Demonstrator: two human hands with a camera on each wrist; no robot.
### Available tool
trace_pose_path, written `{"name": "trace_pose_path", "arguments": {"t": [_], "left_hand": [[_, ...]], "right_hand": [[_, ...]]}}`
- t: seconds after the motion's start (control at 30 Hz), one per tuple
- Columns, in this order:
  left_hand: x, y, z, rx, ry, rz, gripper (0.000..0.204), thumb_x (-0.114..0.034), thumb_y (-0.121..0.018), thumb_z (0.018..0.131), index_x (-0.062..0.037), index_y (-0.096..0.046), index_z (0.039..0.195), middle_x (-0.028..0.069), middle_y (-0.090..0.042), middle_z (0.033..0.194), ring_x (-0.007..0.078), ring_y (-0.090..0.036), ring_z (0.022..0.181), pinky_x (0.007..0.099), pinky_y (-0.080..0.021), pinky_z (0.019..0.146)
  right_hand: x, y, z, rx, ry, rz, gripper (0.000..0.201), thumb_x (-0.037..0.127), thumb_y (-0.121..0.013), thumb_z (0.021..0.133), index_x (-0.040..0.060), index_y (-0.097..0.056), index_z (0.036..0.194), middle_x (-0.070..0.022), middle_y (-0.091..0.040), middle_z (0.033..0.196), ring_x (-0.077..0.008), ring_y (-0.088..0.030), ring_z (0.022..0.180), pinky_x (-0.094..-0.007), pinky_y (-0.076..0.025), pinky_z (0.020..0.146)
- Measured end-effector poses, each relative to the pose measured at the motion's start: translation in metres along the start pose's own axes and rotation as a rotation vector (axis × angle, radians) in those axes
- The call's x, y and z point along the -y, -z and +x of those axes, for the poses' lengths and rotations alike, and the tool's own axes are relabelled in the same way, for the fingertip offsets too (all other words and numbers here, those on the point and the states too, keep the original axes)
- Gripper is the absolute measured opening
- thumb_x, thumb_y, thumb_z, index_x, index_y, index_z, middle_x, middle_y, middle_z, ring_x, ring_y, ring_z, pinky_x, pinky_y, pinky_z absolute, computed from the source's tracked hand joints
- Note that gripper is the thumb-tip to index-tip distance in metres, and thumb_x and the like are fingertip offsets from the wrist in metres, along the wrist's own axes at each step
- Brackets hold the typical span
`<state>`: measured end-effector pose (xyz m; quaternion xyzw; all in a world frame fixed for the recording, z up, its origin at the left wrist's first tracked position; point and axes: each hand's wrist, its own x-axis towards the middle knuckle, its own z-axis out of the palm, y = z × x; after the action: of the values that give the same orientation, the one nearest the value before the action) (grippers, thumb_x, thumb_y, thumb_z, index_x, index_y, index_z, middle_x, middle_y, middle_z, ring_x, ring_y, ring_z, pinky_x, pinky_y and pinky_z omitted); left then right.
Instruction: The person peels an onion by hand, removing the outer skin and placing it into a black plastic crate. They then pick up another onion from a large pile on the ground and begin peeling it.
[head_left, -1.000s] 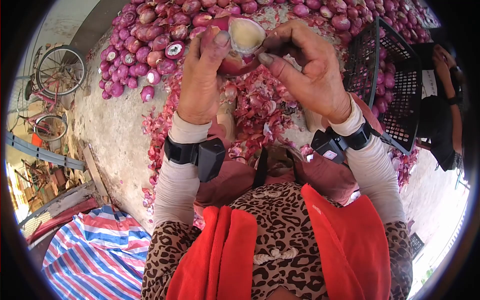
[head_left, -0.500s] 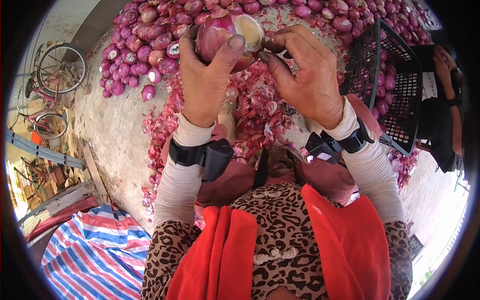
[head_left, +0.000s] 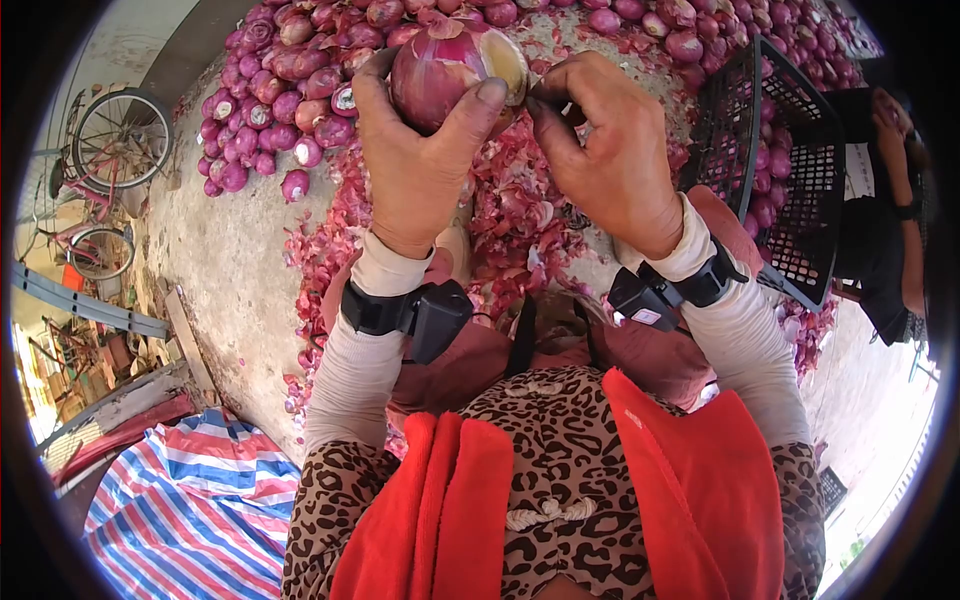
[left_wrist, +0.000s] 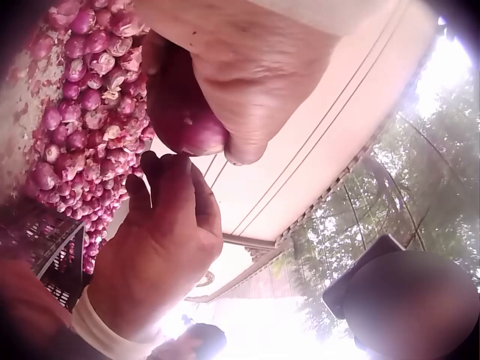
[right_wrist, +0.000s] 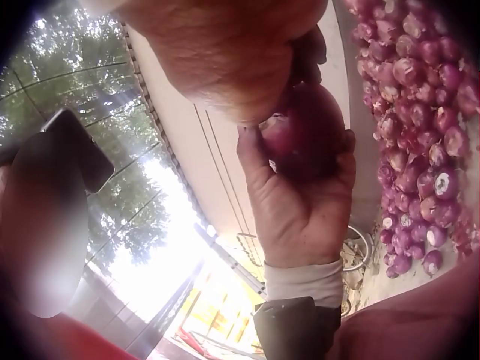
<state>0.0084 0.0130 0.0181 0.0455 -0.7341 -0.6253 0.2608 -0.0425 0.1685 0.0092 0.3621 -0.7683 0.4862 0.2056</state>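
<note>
A large red onion (head_left: 432, 82) rests in my left hand (head_left: 415, 178), its thumb across the near side and the fingers curled behind it. On the onion's right side a pale patch shows beside the purple skin. My right hand (head_left: 618, 150) has thumb and forefinger drawn together at that right edge, pinching at the onion skin. From the left wrist view, the right fingertips meet the lower end of the dark onion (left_wrist: 180, 112). The right wrist view shows the left palm under the onion (right_wrist: 311, 135), partly covered by the right hand.
A heap of red onions (head_left: 275, 100) spreads across the far floor. Loose onion skins (head_left: 515, 230) lie between my feet. At right stands a black plastic crate (head_left: 800, 215), with another person's arm (head_left: 893, 150) beyond. A striped sheet (head_left: 195, 490) lies lower left, bicycles upper left.
The left hand has turned the onion so more purple skin and less of the pale patch faces me. The right hand stays at its right edge, its fingers drawn closer together.
</note>
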Motion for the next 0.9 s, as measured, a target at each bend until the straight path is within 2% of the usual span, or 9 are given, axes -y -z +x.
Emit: {"name": "trace_pose_path", "arguments": {"t": [0.13,0.2,0.3,0.37,0.5,0.57,0.63,0.7,0.9], "left_hand": [[0.000,0.000,0.002,-0.006,-0.013,-0.012,0.067,-0.022,-0.080,0.077,0.0056,-0.039,0.122,0.0126,-0.055,0.109,0.0153,-0.057,0.094,0.0277,-0.050,0.081],[-0.003,0.000,0.001,-0.008,0.022,-0.057,0.067,-0.022,-0.079,0.077,0.0055,-0.039,0.122,0.0123,-0.055,0.109,0.0153,-0.057,0.094,0.0276,-0.050,0.081],[-0.005,0.001,-0.002,0.024,0.149,-0.267,0.065,-0.023,-0.077,0.079,0.0056,-0.040,0.124,0.0123,-0.056,0.110,0.0157,-0.058,0.095,0.0270,-0.050,0.079],[-0.003,0.004,-0.005,0.066,0.221,-0.249,0.054,-0.022,-0.066,0.089,0.0016,-0.039,0.130,0.0097,-0.055,0.119,0.0181,-0.059,0.104,0.0306,-0.049,0.089],[0.009,0.010,0.000,0.061,0.296,-0.299,0.048,-0.021,-0.062,0.092,-0.0028,-0.041,0.132,0.0056,-0.055,0.120,0.0156,-0.059,0.107,0.0302,-0.050,0.087],[0.004,0.004,0.000,-0.006,0.298,-0.422,0.064,-0.030,-0.073,0.082,0.0045,-0.042,0.126,0.0097,-0.058,0.109,0.0141,-0.059,0.092,0.0277,-0.048,0.085],[0.002,0.002,-0.003,-0.012,0.299,-0.428,0.064,-0.030,-0.074,0.082,0.0043,-0.042,0.125,0.0095,-0.058,0.109,0.0137,-0.059,0.092,0.0273,-0.048,0.084],[0.002,0.003,-0.003,-0.017,0.301,-0.433,0.063,-0.030,-0.074,0.082,0.0040,-0.042,0.125,0.0093,-0.057,0.109,0.0134,-0.059,0.093,0.0268,-0.047,0.084],[-0.001,0.002,-0.002,-0.028,0.194,-0.245,0.063,-0.028,-0.076,0.082,0.0051,-0.040,0.122,0.0105,-0.057,0.107,0.0144,-0.058,0.093,0.0281,-0.049,0.083]], "right_hand": [[0.002,0.002,0.001,0.019,-0.061,0.005,0.013,0.001,-0.064,0.073,-0.0016,-0.054,0.081,-0.0179,-0.054,0.077,-0.0387,-0.056,0.071,-0.0425,-0.046,0.061],[0.004,0.004,0.004,0.025,-0.054,-0.034,0.011,0.002,-0.066,0.077,0.0005,-0.059,0.086,-0.0130,-0.060,0.078,-0.0286,-0.062,0.069,-0.0342,-0.048,0.061],[0.001,0.008,0.006,-0.024,-0.113,-0.033,0.012,0.004,-0.065,0.080,0.0001,-0.060,0.090,-0.0108,-0.062,0.079,-0.0206,-0.063,0.068,-0.0307,-0.049,0.063],[-0.002,0.016,0.010,-0.026,-0.150,-0.048,0.012,0.004,-0.064,0.081,-0.0001,-0.061,0.092,-0.0097,-0.063,0.080,-0.0169,-0.063,0.070,-0.0288,-0.049,0.065],[-0.008,0.015,0.009,-0.056,-0.184,-0.019,0.015,0.004,-0.064,0.084,-0.0003,-0.063,0.098,-0.0075,-0.066,0.081,-0.0106,-0.063,0.075,-0.0252,-0.050,0.068],[-0.004,0.015,0.007,-0.004,-0.229,0.070,0.015,0.004,-0.065,0.084,-0.0006,-0.063,0.099,-0.0079,-0.067,0.083,-0.0110,-0.063,0.075,-0.0250,-0.050,0.069],[0.002,0.014,0.006,0.051,-0.272,0.165,0.016,0.004,-0.066,0.084,-0.0009,-0.064,0.100,-0.0083,-0.068,0.084,-0.0114,-0.064,0.076,-0.0248,-0.050,0.069],[0.005,0.013,0.007,0.039,-0.186,0.196,0.012,0.007,-0.071,0.078,0.0006,-0.065,0.086,-0.0157,-0.064,0.078,-0.0330,-0.065,0.072,-0.0360,-0.050,0.064],[0.001,0.009,0.004,0.030,-0.132,0.083,0.011,0.007,-0.071,0.077,-0.0002,-0.064,0.082,-0.0167,-0.063,0.077,-0.0370,-0.062,0.071,-0.0394,-0.048,0.061]]}}
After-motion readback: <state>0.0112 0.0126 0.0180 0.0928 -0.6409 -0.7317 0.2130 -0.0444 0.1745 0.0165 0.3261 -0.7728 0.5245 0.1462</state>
